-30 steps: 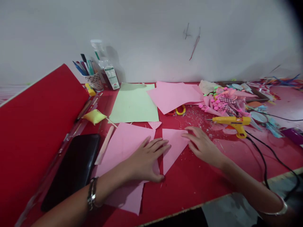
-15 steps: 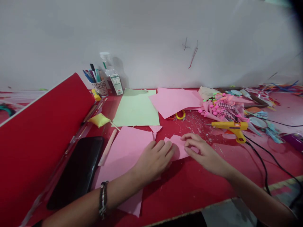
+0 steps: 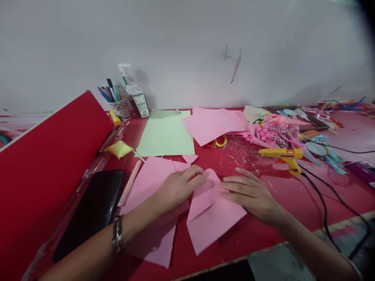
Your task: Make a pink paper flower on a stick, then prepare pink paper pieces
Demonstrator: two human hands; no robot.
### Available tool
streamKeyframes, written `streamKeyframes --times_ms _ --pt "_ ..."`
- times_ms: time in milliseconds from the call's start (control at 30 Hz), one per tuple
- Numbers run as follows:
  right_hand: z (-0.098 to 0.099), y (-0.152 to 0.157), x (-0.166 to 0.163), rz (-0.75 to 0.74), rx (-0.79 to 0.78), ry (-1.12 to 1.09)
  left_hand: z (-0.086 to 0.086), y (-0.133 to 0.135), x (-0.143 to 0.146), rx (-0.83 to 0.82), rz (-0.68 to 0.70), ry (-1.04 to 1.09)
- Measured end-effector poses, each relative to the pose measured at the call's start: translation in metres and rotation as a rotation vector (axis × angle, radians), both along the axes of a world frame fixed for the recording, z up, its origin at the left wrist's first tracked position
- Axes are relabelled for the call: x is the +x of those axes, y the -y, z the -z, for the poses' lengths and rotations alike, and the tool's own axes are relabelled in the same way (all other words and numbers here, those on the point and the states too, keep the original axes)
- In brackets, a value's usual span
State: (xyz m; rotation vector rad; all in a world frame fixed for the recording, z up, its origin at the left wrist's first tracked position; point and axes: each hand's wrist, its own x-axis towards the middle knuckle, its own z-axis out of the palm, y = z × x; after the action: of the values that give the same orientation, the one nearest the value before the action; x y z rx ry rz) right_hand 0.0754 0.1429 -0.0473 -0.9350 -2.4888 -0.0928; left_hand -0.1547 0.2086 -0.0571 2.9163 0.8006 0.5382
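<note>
A pink paper piece [image 3: 215, 226], partly folded with a flap and crease near its top, lies at the middle front of the table. My left hand [image 3: 177, 189] grips its upper left edge between bent fingers, the thumb hidden. My right hand [image 3: 253, 195] rests on its right side with the fingers stretched out and apart. Under my left forearm lie larger pink sheets [image 3: 146, 177]. A narrow rolled pink paper tube [image 3: 129, 183] sits along their left edge. Above my left hand is a small pink scrap [image 3: 190, 159].
A yellow glue gun [image 3: 283, 154] with a black cord lies right. Behind are a green sheet [image 3: 166, 134], more pink sheets [image 3: 213, 123], yellow scissor handles [image 3: 220, 141] and pink paper cones [image 3: 272, 130]. Left are a black phone [image 3: 90, 210], pen cup [image 3: 120, 109] and red board [image 3: 52, 168].
The pink paper piece has turned and opened out toward the table's front edge. My left hand has shifted left, and my right hand's fingers have straightened over the paper.
</note>
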Motion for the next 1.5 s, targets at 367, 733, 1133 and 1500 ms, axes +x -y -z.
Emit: streamKeyframes --times_ms 367,733,1133,1500 --pt "0.028 0.009 -0.006 0.127 -0.109 0.296 0.011 0.028 -0.001 -0.043 0.175 -0.26" --pt "0.032 -0.009 -0.01 0.036 -0.464 0.006 0.025 0.036 -0.007 -0.048 0.038 -0.13" --pt "0.031 -0.022 -0.017 0.199 -0.614 -0.127 0.027 0.033 -0.003 -0.024 -0.216 -0.011" --pt "0.035 -0.019 -0.023 0.345 -0.561 -0.017 0.026 0.028 -0.003 -0.088 -0.146 -0.078"
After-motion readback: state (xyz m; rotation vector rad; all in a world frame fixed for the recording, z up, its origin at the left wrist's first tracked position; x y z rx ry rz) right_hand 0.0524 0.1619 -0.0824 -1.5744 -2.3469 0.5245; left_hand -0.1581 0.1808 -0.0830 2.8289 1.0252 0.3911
